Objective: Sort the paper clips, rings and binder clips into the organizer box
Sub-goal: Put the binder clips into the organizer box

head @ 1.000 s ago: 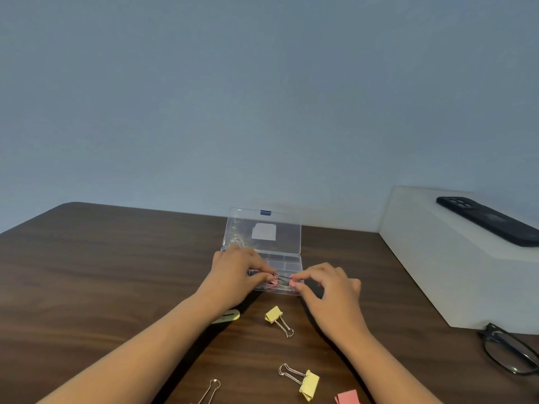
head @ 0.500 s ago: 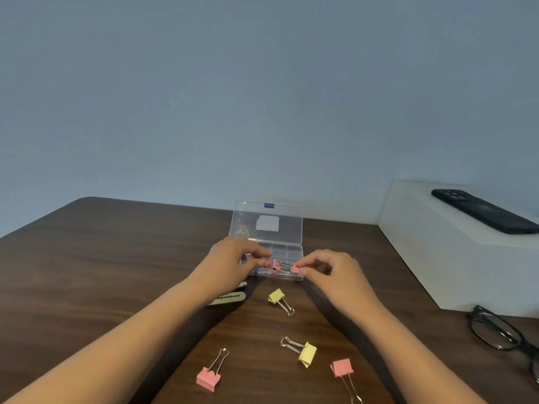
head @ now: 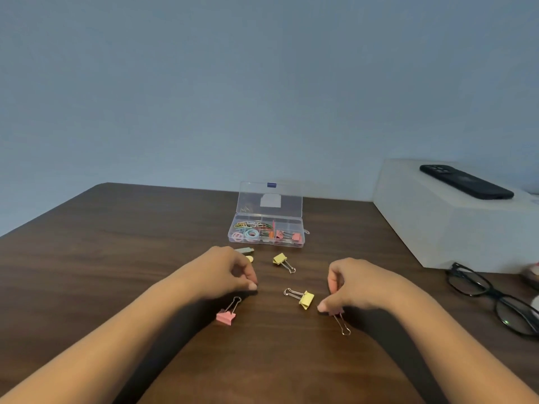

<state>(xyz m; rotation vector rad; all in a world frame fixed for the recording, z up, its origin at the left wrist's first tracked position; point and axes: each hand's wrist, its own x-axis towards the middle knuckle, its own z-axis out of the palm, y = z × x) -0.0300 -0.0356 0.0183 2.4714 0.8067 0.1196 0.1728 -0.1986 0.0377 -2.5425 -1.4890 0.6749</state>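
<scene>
The organizer box (head: 302, 233) stands open, a clear, thin-walled plastic tray with its lid tipped up behind. Its compartments hold bright wire paper clips, pastel rings and, at the right end, pink binder clips.

On the dark wood-grain table (head: 116, 243), on the person's side of the box, loose clips lie well apart. The far yellow binder clip (head: 280, 259) is closest to the box and the near yellow binder clip (head: 306, 298) lies further towards the person. The pink binder clip (head: 226, 316) lies out to the left.

The right hand (head: 358, 284), right of the box and towards the person, pinches the pinched binder clip (head: 341, 324) between thumb and curled fingers. The body is hidden under the fingertips and only the wire handles poke out.

The left hand (head: 224, 272) has curled fingers, with thumb and forefinger drawn close together on nothing I can see. Its tips are just above the pink clip's wire loop.

These clips should handle as light, stiff things made of folded painted steel, smooth and a little slippery, with springy wire handles. The flat flanks of the body give the surest hold (a loop also works, though the body would likely swing).
</scene>
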